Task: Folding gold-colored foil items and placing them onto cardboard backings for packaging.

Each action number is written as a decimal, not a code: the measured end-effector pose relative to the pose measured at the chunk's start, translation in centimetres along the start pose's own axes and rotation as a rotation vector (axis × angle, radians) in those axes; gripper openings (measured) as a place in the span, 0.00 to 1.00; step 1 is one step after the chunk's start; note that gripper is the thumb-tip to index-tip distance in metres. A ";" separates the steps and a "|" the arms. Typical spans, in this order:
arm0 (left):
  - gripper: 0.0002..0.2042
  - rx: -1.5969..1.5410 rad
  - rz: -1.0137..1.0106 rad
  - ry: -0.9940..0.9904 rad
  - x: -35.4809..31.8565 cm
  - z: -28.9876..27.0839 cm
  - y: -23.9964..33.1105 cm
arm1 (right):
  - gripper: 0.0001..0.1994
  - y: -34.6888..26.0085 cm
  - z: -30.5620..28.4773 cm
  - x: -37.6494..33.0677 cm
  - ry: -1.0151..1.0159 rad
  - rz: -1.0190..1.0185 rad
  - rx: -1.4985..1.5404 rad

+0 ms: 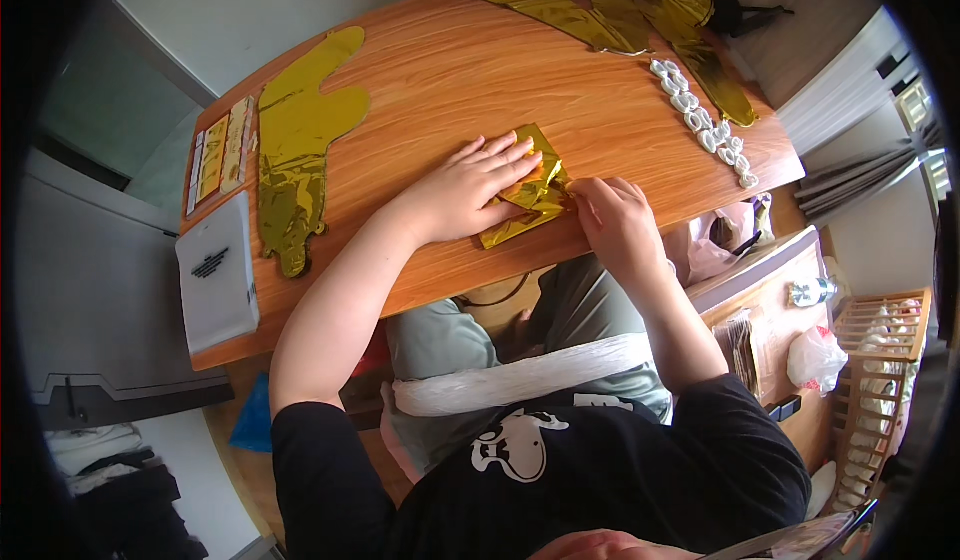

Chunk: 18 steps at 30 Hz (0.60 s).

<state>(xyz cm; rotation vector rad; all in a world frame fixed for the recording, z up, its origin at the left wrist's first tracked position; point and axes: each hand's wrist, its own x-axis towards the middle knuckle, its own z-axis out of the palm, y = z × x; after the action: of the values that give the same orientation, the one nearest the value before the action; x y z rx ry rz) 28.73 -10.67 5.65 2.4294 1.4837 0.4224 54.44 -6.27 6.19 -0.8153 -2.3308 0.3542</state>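
Observation:
A folded gold foil balloon (530, 222) lies near the front edge of the wooden table, creased into a small, shiny packet. My left hand (465, 192) rests flat on it with the fingers stretched out, pressing down and covering its left part. At the packet's right edge, my right hand (618, 218) is closed, thumb and fingertips pinching the foil. Further left on the table, a flat, uninflated gold foil balloon (300, 125) is spread out with a rounded, lobed outline.
More gold foil balloons (600, 22) lie at the far right. Bundles of white string (700, 125) form a row by the right edge. At the left are a translucent plastic bag (217, 280) with dark pieces and a printed pack (222, 155). A white strand bundle (525, 375) crosses my lap.

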 end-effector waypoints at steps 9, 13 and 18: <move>0.30 0.054 0.011 0.035 -0.1 -0.2 0.8 | 0.11 -0.7 -0.3 0.1 -0.083 -0.051 -0.043; 0.25 -0.023 -0.003 0.064 0.1 0.4 0.0 | 0.11 -0.1 -0.5 -0.1 -0.081 -0.072 -0.024; 0.23 -0.019 0.013 0.092 0.4 0.4 0.2 | 0.10 0.4 0.0 -0.9 0.077 0.002 -0.016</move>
<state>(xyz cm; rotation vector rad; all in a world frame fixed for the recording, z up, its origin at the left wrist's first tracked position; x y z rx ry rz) 29.17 -10.46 5.43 2.4369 1.4942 0.5559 55.19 -6.54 5.56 -0.8244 -2.2644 0.2999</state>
